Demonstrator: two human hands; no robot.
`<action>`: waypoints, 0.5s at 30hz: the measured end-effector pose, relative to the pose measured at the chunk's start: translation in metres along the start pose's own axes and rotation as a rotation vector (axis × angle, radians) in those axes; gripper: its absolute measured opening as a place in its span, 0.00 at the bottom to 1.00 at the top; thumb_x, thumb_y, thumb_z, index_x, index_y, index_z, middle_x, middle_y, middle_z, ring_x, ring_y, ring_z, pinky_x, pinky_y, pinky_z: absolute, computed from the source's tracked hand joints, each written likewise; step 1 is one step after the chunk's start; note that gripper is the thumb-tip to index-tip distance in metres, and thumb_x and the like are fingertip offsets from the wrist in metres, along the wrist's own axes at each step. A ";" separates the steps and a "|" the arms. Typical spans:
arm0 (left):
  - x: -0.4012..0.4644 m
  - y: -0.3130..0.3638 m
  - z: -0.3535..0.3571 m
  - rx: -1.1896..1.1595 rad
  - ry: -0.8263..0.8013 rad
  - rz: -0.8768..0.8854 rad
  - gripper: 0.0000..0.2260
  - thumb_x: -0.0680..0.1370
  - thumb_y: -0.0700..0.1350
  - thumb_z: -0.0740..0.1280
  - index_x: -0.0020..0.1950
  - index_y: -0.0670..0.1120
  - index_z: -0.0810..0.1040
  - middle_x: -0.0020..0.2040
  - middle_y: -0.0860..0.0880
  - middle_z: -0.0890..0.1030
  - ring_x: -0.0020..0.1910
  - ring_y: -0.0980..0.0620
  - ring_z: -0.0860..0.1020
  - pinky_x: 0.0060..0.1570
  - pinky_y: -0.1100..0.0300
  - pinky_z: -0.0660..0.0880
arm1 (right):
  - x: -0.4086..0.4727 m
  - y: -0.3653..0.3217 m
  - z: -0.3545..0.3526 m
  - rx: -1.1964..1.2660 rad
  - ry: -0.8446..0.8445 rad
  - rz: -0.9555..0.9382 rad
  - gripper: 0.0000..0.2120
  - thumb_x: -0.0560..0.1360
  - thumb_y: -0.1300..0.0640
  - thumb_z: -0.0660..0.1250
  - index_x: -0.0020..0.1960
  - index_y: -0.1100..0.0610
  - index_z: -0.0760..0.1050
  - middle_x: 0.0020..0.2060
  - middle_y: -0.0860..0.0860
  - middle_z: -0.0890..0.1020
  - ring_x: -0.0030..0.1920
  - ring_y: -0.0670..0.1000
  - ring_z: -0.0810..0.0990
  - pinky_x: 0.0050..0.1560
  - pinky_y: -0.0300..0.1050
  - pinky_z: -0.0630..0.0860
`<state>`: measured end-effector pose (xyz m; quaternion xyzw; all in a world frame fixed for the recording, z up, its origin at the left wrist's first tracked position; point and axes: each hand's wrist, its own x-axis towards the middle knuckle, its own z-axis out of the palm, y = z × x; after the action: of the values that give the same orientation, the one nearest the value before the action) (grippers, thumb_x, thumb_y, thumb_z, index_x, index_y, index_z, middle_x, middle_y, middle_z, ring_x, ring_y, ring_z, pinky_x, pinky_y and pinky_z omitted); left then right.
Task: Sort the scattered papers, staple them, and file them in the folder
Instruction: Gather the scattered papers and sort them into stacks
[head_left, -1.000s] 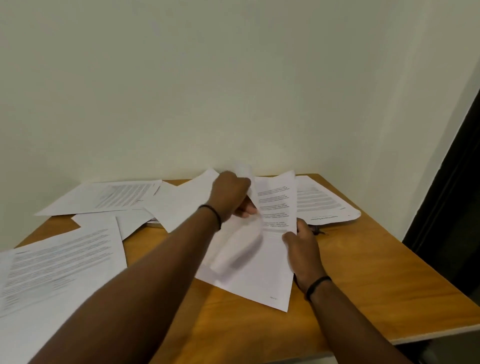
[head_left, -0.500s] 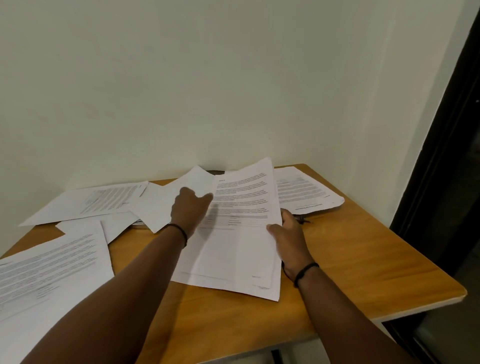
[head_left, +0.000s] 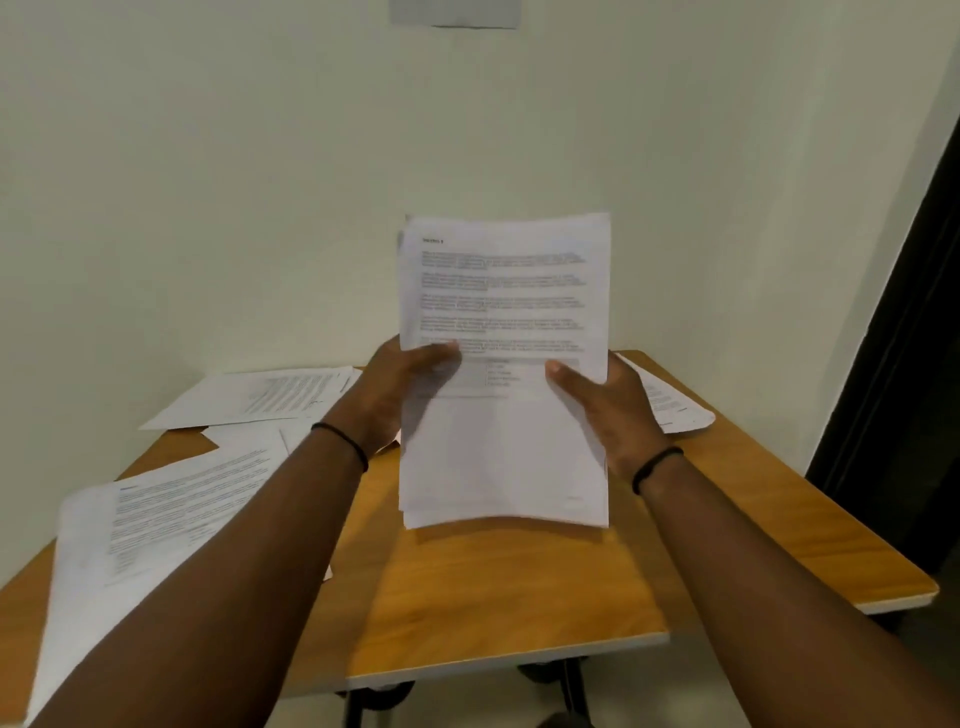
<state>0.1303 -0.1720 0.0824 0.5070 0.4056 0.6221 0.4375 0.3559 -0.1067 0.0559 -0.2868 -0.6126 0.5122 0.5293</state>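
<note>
Now: stack (head_left: 503, 364), flat on the bench (head_left: 498, 587) half a second ago, raised upright above it, left hand (head_left: 400, 387) and right hand (head_left: 605, 410) each in closed grip on a side edge; gathering under way, loose sheets (head_left: 156, 525) remain, stapling pending

I see a plain office corner: printed papers (head_left: 171, 525) scattered over a wooden surface (head_left: 519, 587) against a bare wall (head_left: 260, 182).
</note>
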 end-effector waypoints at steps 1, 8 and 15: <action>-0.002 0.008 0.002 0.019 0.028 0.026 0.18 0.78 0.39 0.68 0.68 0.42 0.76 0.62 0.43 0.82 0.61 0.43 0.81 0.59 0.51 0.79 | 0.001 -0.008 0.002 -0.030 0.011 -0.030 0.16 0.75 0.55 0.73 0.63 0.53 0.79 0.55 0.46 0.85 0.54 0.45 0.83 0.54 0.39 0.80; -0.052 -0.046 0.007 0.170 0.143 -0.031 0.23 0.72 0.52 0.75 0.65 0.47 0.79 0.59 0.49 0.84 0.59 0.47 0.82 0.58 0.54 0.79 | -0.060 0.038 0.014 0.019 0.054 0.058 0.16 0.72 0.63 0.75 0.55 0.47 0.79 0.48 0.41 0.85 0.49 0.40 0.84 0.42 0.31 0.78; -0.064 -0.038 -0.018 0.217 0.294 -0.003 0.11 0.78 0.43 0.71 0.60 0.49 0.79 0.54 0.51 0.85 0.50 0.53 0.84 0.49 0.59 0.81 | -0.043 0.030 0.046 -0.040 0.039 0.019 0.18 0.74 0.62 0.74 0.61 0.52 0.76 0.53 0.44 0.83 0.52 0.40 0.82 0.49 0.32 0.78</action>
<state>0.1242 -0.2235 0.0264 0.4543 0.5307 0.6414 0.3171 0.3185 -0.1509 0.0166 -0.3131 -0.6094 0.4992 0.5304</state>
